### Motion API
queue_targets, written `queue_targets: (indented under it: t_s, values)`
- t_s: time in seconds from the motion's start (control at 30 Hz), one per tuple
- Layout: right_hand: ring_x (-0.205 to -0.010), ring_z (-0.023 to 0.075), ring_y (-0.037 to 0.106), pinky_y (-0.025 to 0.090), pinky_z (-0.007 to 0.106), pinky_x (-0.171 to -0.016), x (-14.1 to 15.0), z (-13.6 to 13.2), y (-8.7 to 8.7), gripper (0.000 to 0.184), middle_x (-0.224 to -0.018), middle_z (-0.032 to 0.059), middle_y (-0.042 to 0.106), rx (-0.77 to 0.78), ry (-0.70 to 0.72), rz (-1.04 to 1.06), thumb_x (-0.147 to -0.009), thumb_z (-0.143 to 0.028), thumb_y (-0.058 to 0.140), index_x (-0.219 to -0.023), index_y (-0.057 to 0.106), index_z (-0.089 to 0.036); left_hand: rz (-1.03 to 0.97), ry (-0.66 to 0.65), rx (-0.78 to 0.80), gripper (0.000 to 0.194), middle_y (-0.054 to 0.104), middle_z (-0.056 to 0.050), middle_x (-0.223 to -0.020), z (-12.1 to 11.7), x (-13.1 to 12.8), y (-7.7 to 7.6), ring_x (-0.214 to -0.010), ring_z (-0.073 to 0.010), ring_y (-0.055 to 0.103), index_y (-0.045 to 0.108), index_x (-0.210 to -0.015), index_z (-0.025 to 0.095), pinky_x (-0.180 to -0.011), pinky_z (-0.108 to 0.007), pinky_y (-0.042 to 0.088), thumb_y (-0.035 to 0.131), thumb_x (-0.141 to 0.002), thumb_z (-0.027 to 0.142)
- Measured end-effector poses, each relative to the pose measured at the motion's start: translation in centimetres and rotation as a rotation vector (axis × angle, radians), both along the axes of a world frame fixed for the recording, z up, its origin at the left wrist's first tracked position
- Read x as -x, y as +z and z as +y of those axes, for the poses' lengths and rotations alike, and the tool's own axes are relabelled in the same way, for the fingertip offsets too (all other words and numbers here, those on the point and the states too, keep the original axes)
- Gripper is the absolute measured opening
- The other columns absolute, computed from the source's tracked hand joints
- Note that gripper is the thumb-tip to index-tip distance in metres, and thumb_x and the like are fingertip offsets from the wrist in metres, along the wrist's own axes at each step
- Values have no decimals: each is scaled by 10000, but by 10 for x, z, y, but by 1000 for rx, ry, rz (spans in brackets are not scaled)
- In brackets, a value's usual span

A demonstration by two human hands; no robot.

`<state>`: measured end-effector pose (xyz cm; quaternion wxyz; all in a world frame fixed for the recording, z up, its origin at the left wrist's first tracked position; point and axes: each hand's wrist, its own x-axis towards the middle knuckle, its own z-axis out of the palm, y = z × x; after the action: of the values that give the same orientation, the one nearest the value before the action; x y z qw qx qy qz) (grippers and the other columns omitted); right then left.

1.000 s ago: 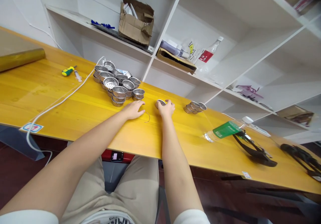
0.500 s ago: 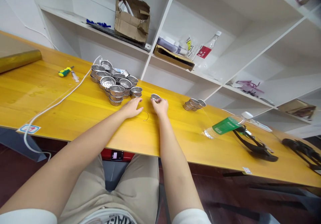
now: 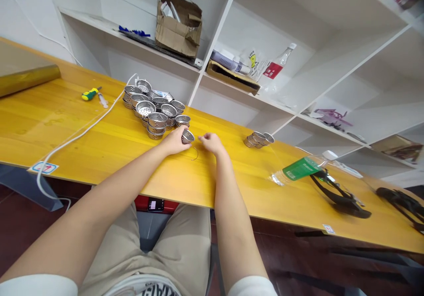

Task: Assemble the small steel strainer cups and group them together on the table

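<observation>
My left hand is closed around a small perforated metal cup, its open rim tilted up and toward the right. Just across from it, my right hand hovers with thumb and fingers drawn together in a pinch. Whatever sits between those fingertips, if anything, is too small to make out. A thin curved wire lies on the table below the gap between my hands. Stacks of similar perforated metal cups stand close together behind and left of my left hand.
More metal cups form a small group to the right. Farther right lie a green-labelled bottle and a black strap-like item. A screwdriver and a white cable are on the left. Shelves rise behind the table.
The metal cup has passed from my right hand to my left. My left hand has closed on it, and my right hand has let go. The view has shifted slightly.
</observation>
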<state>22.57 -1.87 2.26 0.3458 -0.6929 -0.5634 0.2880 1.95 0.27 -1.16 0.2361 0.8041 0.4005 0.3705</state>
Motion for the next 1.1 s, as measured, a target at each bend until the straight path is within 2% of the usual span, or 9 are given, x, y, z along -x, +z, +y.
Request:
queue_targets:
  t_s: [0.13,0.27,0.37,0.53,0.63,0.73,0.83,0.93,1.1]
  values:
    - [-453,122,466,360,244,-467,-3,-4,1,299,-433,-26,536,267,150,-247,-606,-260,900,-554,612,-198,37,-36,8,683,688,-117,-1270,-2,1,0,-1128,-312,679,524,-1335,205,-969,-404,528,781,-726,376]
    - [-483,136,505,375,246,-503,9,-6,-1,296,-404,-42,500,160,150,-301,-577,-157,875,-507,594,-215,56,-22,8,671,686,-122,-1283,-3,1,1,-1132,-317,676,535,-1328,210,-971,-407,526,783,-724,361]
    - [-609,198,610,430,270,-575,17,-3,-5,345,-427,-12,510,110,121,-385,-587,-166,869,-476,549,-233,68,-26,5,661,692,-111,-1268,-3,1,1,-1123,-314,680,538,-1319,222,-956,-402,530,782,-719,353]
    - [-808,276,698,507,321,-723,23,-1,-12,506,-490,16,551,-1,40,-354,-530,-168,907,-445,415,-253,59,-40,16,666,701,-115,-1233,-4,2,3,-1108,-314,684,534,-1316,206,-945,-399,531,777,-716,363]
    - [-907,315,704,511,375,-821,24,-3,-10,509,-571,70,611,11,13,-413,-617,-146,871,-464,397,-249,60,-32,10,666,704,-111,-1215,-3,2,3,-1086,-310,690,529,-1322,204,-918,-392,535,766,-722,370]
    - [-886,289,697,508,381,-847,21,-4,-5,400,-656,84,656,-29,-28,-412,-719,-138,794,-534,453,-239,63,-14,-4,669,702,-108,-1212,-1,3,2,-1083,-314,691,526,-1324,210,-905,-396,536,761,-720,377]
    - [-852,226,682,510,348,-860,19,-3,-1,197,-770,61,707,-182,-74,-336,-801,-138,703,-699,560,-228,64,-11,-8,694,692,-119,-1247,0,3,0,-1111,-320,684,512,-1345,208,-924,-402,534,762,-719,376]
    - [-798,164,670,522,295,-813,20,0,1,38,-840,32,736,-311,-138,-119,-881,-191,626,-869,602,-218,67,-8,3,728,687,-125,-1269,0,2,0,-1124,-319,684,487,-1377,206,-941,-403,535,761,-724,378]
    - [-695,120,638,472,201,-547,28,-1,6,91,-853,30,735,-308,-127,377,-891,-270,628,-929,623,-187,49,9,-2,729,678,-139,-1286,2,2,0,-1143,-324,679,486,-1363,196,-982,-413,531,760,-710,370]
